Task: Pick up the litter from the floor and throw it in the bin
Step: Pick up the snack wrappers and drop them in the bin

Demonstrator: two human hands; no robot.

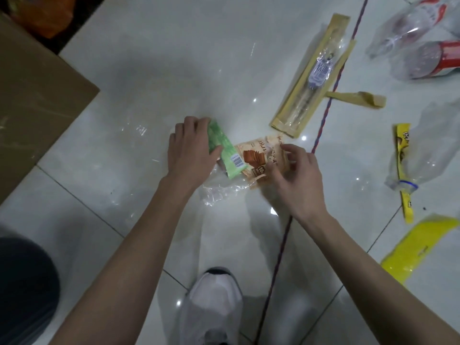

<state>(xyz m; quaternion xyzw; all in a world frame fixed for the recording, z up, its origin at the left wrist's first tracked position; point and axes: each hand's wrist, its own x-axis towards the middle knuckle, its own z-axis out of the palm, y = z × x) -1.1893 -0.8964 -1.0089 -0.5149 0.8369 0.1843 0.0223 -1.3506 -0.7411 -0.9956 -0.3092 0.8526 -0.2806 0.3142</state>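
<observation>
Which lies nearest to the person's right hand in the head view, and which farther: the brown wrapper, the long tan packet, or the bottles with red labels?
Counted from the right hand:
1. the brown wrapper: pinched at its fingers, just to the left.
2. the long tan packet: ahead of the hand, slightly right.
3. the bottles with red labels: far ahead, at the right edge.

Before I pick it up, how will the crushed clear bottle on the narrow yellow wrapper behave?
The crushed clear bottle looks empty, so it is probably very light. Its walls are dented and flattened, so it should give under fingers and hardly roll. It lies over the narrow yellow wrapper, which may drag along.
</observation>
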